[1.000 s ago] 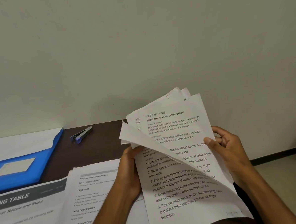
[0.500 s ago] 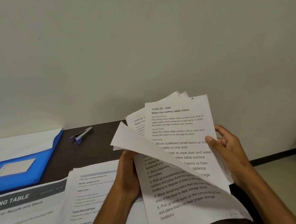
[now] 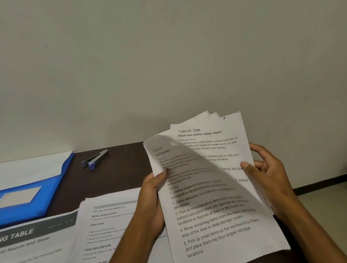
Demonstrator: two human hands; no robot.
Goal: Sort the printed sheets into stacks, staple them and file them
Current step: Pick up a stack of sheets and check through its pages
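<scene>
A glossy blue plastic folder (image 3: 30,193) lies far left on the dark brown table (image 3: 114,179), printed white stacks (image 3: 105,233) in front of it. A small grey-and-blue stapler (image 3: 95,159) rests near the wall. The left hand (image 3: 152,203) pinches a fanned bundle of white printed sheets (image 3: 216,220), thumb on top; one blurred page curls over. The right hand (image 3: 271,178) pinches the bundle's right edge.
</scene>
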